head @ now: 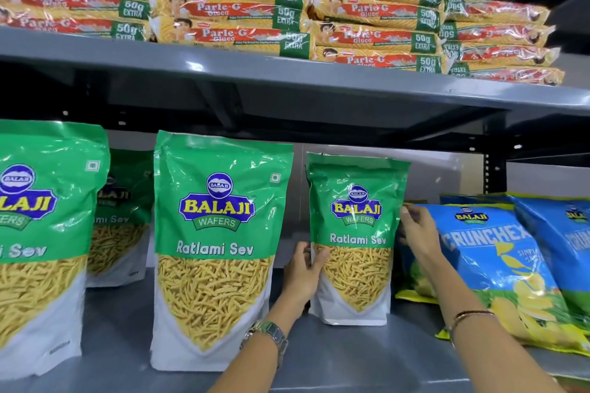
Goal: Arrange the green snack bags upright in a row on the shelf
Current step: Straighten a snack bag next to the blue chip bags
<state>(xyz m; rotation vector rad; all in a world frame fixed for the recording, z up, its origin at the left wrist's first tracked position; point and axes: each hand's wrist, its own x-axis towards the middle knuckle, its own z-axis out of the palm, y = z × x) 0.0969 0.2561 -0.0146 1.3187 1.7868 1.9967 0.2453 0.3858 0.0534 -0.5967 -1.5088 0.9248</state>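
four glossy green-and-white plastic snack bags stand upright on the smooth grey metal shelf (319, 357): a large one at the left edge (38, 233), one set back behind it (123, 217), a large middle one (217, 246) and a smaller one further right (356, 239). the left hand (303, 274) and the right hand (416, 230) clasp that smaller bag between them, fingers (319, 260) curled on its two side edges. two shiny blue crinkled chip bags (498, 265) lean just beside it at right.

Four green snack bags (356, 233); two blue chip bags (498, 268); two hands (303, 274).
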